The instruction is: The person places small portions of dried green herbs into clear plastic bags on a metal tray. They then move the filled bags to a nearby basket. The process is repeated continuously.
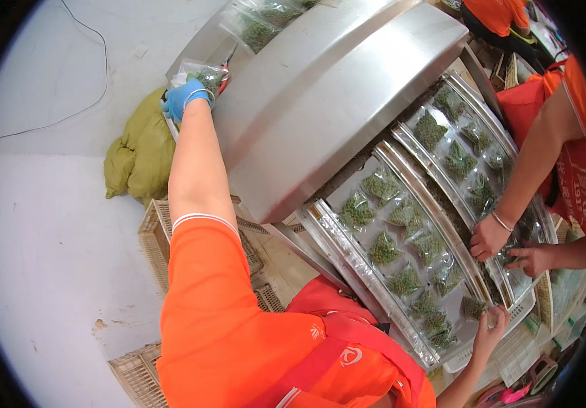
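Blue-gloved, the person's left hand (pixel 184 100) touches a clear bag (pixel 206 73) of greenery beside a red-handled tool (pixel 223 81); its grip cannot be told. The right hand (pixel 494 326) bends its fingers against a green-filled packet (pixel 472 308), grip likewise unclear, with more packets (pixel 405 279) to its left and a co-worker's hands (pixel 489 238) near.

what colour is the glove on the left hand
The glove is blue, best seen in the head view.

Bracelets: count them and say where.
2: one bracelet around the wrist of the gloved left hand, another at a co-worker's wrist. Others may be hidden.
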`<state>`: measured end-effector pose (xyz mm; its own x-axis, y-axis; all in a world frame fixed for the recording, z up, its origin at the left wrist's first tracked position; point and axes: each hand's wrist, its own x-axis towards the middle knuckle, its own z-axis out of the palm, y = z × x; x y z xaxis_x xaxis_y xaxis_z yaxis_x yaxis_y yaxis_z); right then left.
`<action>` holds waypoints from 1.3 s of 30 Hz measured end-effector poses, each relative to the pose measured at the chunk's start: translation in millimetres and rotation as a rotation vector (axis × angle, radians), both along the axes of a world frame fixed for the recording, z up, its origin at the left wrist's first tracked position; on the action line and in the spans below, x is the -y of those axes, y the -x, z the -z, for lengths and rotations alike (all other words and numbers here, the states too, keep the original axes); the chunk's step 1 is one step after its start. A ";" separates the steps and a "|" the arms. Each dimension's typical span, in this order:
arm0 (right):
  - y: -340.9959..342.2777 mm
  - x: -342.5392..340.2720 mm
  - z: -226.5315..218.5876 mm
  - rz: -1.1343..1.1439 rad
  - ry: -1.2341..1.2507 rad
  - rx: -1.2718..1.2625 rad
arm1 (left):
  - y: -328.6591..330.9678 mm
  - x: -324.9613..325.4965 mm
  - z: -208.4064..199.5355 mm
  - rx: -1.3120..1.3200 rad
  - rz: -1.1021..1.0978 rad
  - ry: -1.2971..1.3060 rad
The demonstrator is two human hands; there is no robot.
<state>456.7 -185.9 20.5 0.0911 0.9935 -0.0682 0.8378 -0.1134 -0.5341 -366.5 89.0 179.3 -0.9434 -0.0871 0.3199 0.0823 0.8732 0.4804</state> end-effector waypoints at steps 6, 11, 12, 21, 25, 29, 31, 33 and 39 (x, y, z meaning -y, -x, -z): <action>18.3 2.4 10.7 0.447 -0.010 -0.544 | 61.4 10.7 29.1 -0.077 0.192 -0.266; 4.1 21.2 31.4 0.675 -0.269 -0.793 | -23.1 13.1 -4.0 -0.403 0.866 -0.618; -26.2 34.3 49.6 0.707 -0.333 -0.684 | -62.2 7.5 -13.1 -0.290 1.000 -0.734; 123.1 -46.7 -142.6 0.064 0.010 -0.405 | -466.0 157.9 59.0 1.424 1.718 -0.395; 77.9 -11.1 -119.4 0.164 0.176 -0.591 | -531.3 191.8 87.9 1.797 1.691 -0.216; 49.5 -7.6 -96.4 0.024 0.327 -0.382 | -541.8 179.6 125.2 1.702 1.816 0.097; 48.7 -17.8 -70.8 -0.044 0.358 -0.223 | -550.9 173.4 146.9 0.975 2.141 0.280; 49.5 -24.5 -24.0 -0.066 0.264 0.020 | -564.2 170.8 152.5 -0.061 2.304 0.369; 44.9 -22.3 -5.3 0.019 0.266 0.270 | -562.6 178.3 184.8 -0.252 2.465 0.241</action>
<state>411.8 -163.6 25.8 0.1590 0.9423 -0.2947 0.9409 -0.2350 -0.2439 196.1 -89.2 -5.4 0.7579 0.6121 0.2254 0.5572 -0.7872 0.2642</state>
